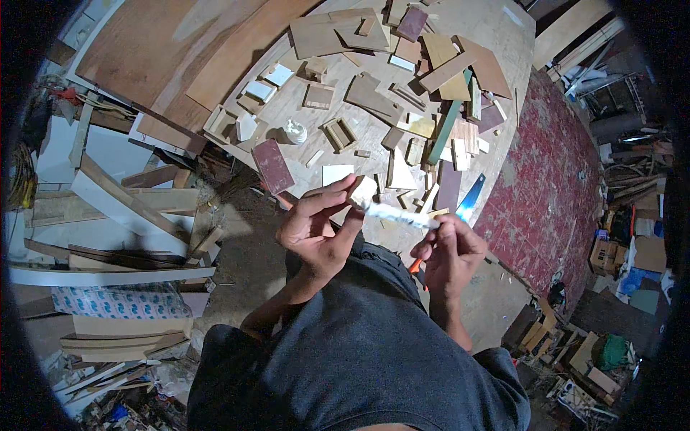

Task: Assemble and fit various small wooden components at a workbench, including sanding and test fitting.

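My left hand [320,228] pinches a small wooden block [356,189] between thumb and fingers, above the near edge of the work table. In my right hand [454,251], the fingertips close on the end of a thin stick [399,214] smeared with something white. Its far end meets the block, or lies very close to it. A white round tub [294,132] with white stuff at its top stands on the table, up and left of my left hand. Right of my hands lies a handsaw [471,197] with a bluish blade.
Wood offcuts and small open wooden boxes [338,134] crowd the table [327,68]. A green strip [445,131] and a dark red board [273,166] lie among them. Large plywood sheets [165,50] are at the far left; scrap boards [129,194] pile up on the left.
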Demonstrator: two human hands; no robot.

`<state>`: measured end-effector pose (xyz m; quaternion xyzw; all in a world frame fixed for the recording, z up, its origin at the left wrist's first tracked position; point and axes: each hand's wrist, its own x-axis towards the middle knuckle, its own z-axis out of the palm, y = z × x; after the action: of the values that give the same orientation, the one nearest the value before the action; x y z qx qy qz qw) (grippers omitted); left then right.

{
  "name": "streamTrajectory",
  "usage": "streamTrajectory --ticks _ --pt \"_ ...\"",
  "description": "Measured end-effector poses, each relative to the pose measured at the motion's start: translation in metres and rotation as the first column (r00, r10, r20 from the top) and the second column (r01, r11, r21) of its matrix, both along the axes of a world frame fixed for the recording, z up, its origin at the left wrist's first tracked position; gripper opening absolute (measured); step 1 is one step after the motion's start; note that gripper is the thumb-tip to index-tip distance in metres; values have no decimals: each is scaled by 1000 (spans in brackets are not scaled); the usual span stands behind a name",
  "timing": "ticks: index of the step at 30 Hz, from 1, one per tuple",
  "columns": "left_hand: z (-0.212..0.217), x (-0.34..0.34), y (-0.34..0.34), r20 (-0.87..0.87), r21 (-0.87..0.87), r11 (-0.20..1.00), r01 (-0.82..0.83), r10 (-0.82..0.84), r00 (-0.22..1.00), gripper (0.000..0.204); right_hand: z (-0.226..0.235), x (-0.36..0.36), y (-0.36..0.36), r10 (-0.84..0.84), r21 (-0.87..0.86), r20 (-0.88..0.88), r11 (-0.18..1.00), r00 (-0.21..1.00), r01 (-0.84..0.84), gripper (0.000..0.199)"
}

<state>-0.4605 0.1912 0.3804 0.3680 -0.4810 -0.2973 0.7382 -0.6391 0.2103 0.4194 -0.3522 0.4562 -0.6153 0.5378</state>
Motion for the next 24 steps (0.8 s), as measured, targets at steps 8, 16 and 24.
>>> streamTrajectory --ticks 8,16,24 --pt "-5 -3 -4 -25 -75 997 -10 8 1000 33 -8 1 -5 46 9 -64 999 997 -45 17" --pt "-8 -5 -6 21 -74 996 -45 46 999 34 -14 -4 -8 61 59 12 996 998 -62 21" --pt "-9 -4 -9 15 -144 989 -38 40 999 35 -15 0 -14 68 91 8 994 998 -68 22"
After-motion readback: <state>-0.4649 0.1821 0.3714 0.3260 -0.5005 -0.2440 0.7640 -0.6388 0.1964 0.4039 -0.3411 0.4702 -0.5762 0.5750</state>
